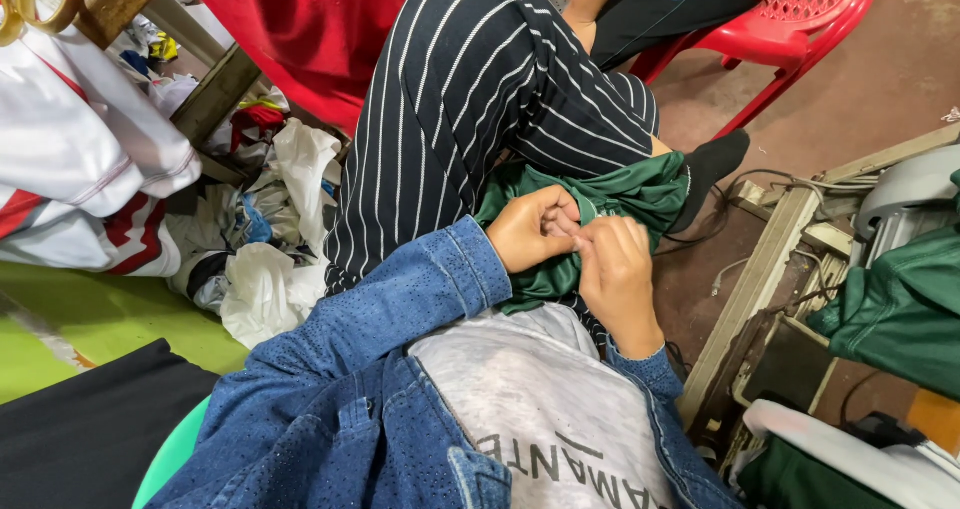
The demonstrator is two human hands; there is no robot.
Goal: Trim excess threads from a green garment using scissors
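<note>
1. White plastic bags [268, 279], crumpled, lie in a heap on the floor at the left, below a slanted wooden table leg [215, 94], with scraps of coloured cloth among them
2. A white garment with red stripes [80, 179] hangs over the table edge at the far left
3. Grey block lettering runs across the front of the person's grey shirt [545, 409], seen upside down under an open blue denim jacket [370, 369]
4. The green garment [620, 204] lies bunched on the person's lap against the raised knee in striped black trousers [470, 99]
5. The left hand [535, 229] is curled nearly closed, its fingertips pinching a fold of the green cloth
6. The right hand [618, 274] is likewise closed in a pinch, fingertips meeting those of the left on the same fold
7. More green cloth [900, 309] lies on a sewing machine [905, 194] at the right, well apart from the hands
8. A red plastic chair [800, 19] stands beyond the knee
</note>
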